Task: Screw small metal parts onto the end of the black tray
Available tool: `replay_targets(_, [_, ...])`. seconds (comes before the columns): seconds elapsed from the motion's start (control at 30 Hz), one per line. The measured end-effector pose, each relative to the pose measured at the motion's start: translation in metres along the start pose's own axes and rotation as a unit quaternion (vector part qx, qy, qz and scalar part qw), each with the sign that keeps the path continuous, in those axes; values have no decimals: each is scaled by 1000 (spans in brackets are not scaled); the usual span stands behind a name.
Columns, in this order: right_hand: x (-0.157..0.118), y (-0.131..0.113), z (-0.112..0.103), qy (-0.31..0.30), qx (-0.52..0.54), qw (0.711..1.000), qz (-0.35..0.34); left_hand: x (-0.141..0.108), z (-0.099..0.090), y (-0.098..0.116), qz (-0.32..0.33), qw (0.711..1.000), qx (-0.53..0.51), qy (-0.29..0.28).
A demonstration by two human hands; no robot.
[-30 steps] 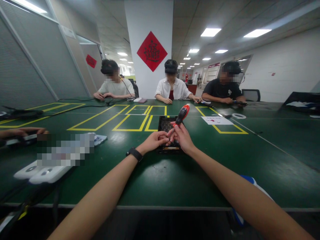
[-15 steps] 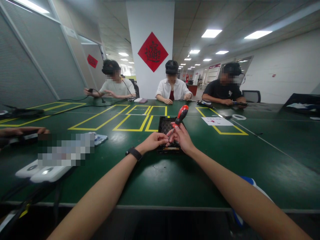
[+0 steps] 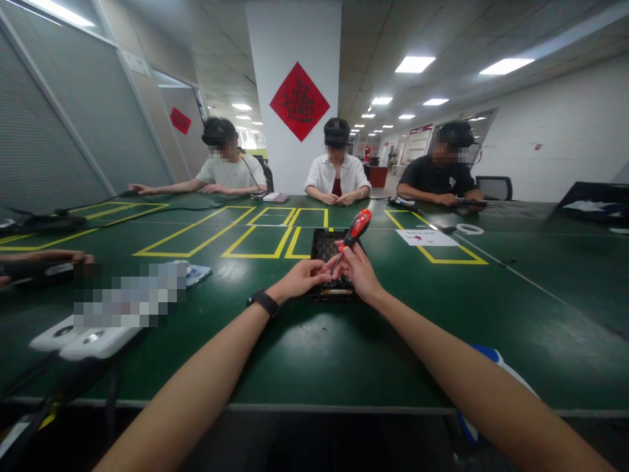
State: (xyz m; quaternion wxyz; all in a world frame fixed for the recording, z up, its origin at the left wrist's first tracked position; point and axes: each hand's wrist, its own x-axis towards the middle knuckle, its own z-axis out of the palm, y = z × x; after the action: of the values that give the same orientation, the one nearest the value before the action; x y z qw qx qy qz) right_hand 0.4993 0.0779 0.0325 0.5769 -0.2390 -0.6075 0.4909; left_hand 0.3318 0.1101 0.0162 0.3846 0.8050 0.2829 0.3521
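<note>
My right hand (image 3: 361, 272) is closed on a screwdriver (image 3: 358, 228) with a red and black handle. The handle leans up to the right, and the metal shaft slopes down to the left. By the tip, my left hand (image 3: 299, 278) is closed in a pinch; whatever its fingertips hold is too small to make out. Both hands are over a black open box-like case (image 3: 339, 297), whose inside they partly cover. A dark band circles my left wrist.
Yellow tape rectangles (image 3: 187, 254) mark the green table (image 3: 314, 367). White devices with cables (image 3: 93, 337) lie at left, near another person's hand (image 3: 49, 255). A paper sheet (image 3: 426, 238) and a white ring (image 3: 470, 229) lie at right. Three people sit across.
The screwdriver handle has tipped slightly, while my hands stay almost in place. Across the table, the person at left has stretched an arm outward, and the middle person's hands have come together.
</note>
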Motion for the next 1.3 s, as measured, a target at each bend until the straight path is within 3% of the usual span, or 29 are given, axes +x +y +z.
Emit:
replay_targets(0.2, [0, 1, 0, -5, 2, 1000, -2, 1, -3, 4, -1, 997, -46, -60])
replay_targets(0.37, [-1, -2, 2, -6, -15, 1000, -9, 0, -1, 11, -21, 998, -43, -27])
replay_targets(0.57, [-2, -3, 3, -5, -16, 1000, -12, 0, 2, 9, 1, 999, 22, 42])
replay_targets(0.7, [-2, -1, 2, -13, 1, 1000, -9, -1, 1, 5, 5, 999, 39, 31])
replay_targets(0.87, [1, 4, -1, 3, 1, 1000, -10, -1, 0, 4, 16, 1000, -1, -21])
replay_targets(1.1, [1, 3, -1, 18, -4, 1000, -21, -1, 4, 6, 1, 999, 28, 46])
replay_targets(1.3, [0, 1, 1, 8, -12, 1000, -15, -3, 4, 8, 6, 999, 20, 26])
